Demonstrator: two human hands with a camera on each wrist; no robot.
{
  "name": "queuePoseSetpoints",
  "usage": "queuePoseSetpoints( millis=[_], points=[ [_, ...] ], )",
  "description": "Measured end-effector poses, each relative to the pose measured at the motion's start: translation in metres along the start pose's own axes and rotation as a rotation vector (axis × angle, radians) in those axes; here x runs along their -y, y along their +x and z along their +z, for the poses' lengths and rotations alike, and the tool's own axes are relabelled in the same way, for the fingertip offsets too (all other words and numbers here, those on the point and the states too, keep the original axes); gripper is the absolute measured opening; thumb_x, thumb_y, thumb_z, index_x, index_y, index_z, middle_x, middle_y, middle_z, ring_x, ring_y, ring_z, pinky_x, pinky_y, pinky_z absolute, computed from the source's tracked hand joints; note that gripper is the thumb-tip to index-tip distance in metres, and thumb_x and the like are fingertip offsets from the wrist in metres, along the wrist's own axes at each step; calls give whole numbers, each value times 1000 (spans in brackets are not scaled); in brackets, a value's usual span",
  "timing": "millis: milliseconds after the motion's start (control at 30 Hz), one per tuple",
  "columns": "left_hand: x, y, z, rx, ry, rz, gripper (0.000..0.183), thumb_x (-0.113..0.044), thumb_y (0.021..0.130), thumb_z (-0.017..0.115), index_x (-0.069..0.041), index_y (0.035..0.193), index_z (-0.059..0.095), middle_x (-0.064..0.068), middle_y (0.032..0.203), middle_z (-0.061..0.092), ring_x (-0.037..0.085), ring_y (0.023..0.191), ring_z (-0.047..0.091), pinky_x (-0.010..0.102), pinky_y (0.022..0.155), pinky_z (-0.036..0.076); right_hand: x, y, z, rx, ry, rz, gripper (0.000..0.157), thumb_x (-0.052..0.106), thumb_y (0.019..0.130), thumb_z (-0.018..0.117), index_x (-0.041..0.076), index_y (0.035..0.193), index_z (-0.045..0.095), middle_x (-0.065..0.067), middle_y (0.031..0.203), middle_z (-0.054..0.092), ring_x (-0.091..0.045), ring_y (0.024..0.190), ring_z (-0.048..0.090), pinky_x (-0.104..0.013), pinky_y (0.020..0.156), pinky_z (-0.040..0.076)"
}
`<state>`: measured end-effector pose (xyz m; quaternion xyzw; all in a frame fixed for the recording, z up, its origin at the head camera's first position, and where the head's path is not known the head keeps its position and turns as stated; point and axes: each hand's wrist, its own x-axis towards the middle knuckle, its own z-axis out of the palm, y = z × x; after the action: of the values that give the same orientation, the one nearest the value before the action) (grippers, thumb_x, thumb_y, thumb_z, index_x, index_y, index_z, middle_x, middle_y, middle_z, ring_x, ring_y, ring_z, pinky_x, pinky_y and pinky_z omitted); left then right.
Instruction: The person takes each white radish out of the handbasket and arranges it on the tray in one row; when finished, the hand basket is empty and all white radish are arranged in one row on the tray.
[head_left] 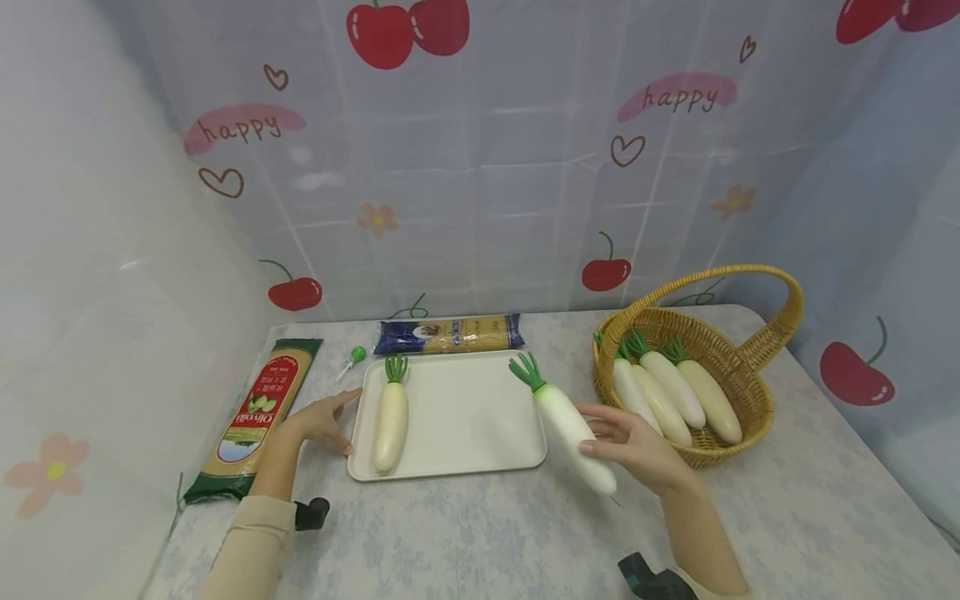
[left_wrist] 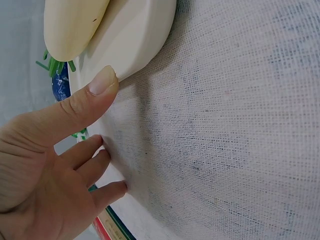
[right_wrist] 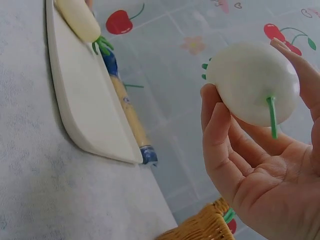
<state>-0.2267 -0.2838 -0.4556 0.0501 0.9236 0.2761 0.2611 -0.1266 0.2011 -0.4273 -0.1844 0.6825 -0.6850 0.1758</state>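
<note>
My right hand grips a white radish by its lower half, above the table between the tray and the basket. Its green leafy top points toward the right side of the tray; in the right wrist view its rounded tip shows between thumb and fingers. Another white radish lies lengthwise on the left part of the cream tray. At the tray's left edge is my left hand, fingers loosely extended. In the left wrist view its thumb lies against the tray's corner.
A wicker basket with a tall handle stands at the right and holds several white radishes. Behind the tray lies a blue and yellow pasta packet. Left are a green lollipop and a long red-labelled packet. A curtain hangs behind.
</note>
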Motion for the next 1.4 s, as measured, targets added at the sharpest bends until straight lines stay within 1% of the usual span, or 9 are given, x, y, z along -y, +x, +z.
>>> queuePoseSetpoints(
  millis=[100, 200, 300, 400, 567, 767, 1000, 1200, 1400],
  points=[
    [0, 1, -1, 1, -5, 2, 111, -14, 58, 89, -4, 148, 24, 33, 147, 22, 50, 134, 24, 58, 107, 28, 0, 8, 4, -11, -1, 27, 57, 6, 88, 62, -7, 138, 38, -12, 116, 63, -19, 101, 63, -35, 81, 54],
    [0, 1, 0, 1, 0, -1, 111, -14, 58, 89, -4, 148, 24, 33, 147, 22, 50, 133, 24, 58, 106, 29, 0, 16, 10, -27, -4, 64, 61, 8, 87, 64, -7, 139, 37, -16, 118, 62, -18, 101, 63, -35, 81, 53],
    [0, 0, 0, -3, 3, -10, 111, -15, 58, 89, -4, 148, 24, 33, 147, 23, 50, 133, 25, 59, 106, 29, 1, 25, 14, -36, -7, 81, 61, 10, 87, 65, -6, 139, 37, -20, 120, 60, -19, 102, 63, -36, 82, 53],
    [0, 0, 0, -4, 10, -7, 111, -15, 58, 89, -3, 148, 25, 34, 147, 23, 51, 133, 25, 60, 105, 29, 1, 33, 18, -33, -4, 80, 63, 13, 87, 66, -7, 140, 37, -23, 122, 58, -21, 102, 62, -37, 82, 53],
    [0, 1, 0, -4, 3, -7, 111, -15, 59, 89, -4, 148, 24, 33, 147, 22, 51, 133, 24, 60, 106, 29, 0, 46, 23, -53, 23, 104, 66, 16, 86, 67, -5, 141, 36, -23, 122, 57, -21, 103, 61, -35, 82, 53],
    [0, 1, 0, -4, 11, -1, 111, -16, 59, 89, -3, 148, 24, 34, 147, 23, 51, 133, 24, 59, 106, 29, -3, 60, 31, -83, 42, 143, 66, 16, 86, 68, -2, 141, 37, -22, 122, 56, -21, 101, 60, -34, 83, 52],
    [0, 0, -1, -9, 21, -4, 110, -17, 59, 89, -4, 148, 25, 34, 146, 24, 51, 133, 25, 60, 105, 29, -4, 78, 42, -113, 30, 182, 67, 20, 82, 73, 0, 139, 43, -22, 117, 59, -18, 93, 61, -31, 78, 51],
    [1, 0, 0, -4, 9, 1, 110, -17, 59, 88, -4, 148, 25, 34, 147, 23, 51, 133, 24, 60, 105, 29, -6, 93, 50, -96, 43, 195, 68, 20, 81, 73, 1, 139, 43, -22, 118, 59, -18, 93, 62, -32, 79, 52],
    [-1, -1, 0, -2, -3, -6, 109, -16, 60, 88, -4, 148, 25, 33, 147, 23, 51, 134, 23, 61, 106, 27, -10, 106, 59, -72, 91, 185, 69, 18, 81, 73, -1, 139, 41, -20, 112, 63, -18, 90, 64, -32, 76, 54]
  ],
)
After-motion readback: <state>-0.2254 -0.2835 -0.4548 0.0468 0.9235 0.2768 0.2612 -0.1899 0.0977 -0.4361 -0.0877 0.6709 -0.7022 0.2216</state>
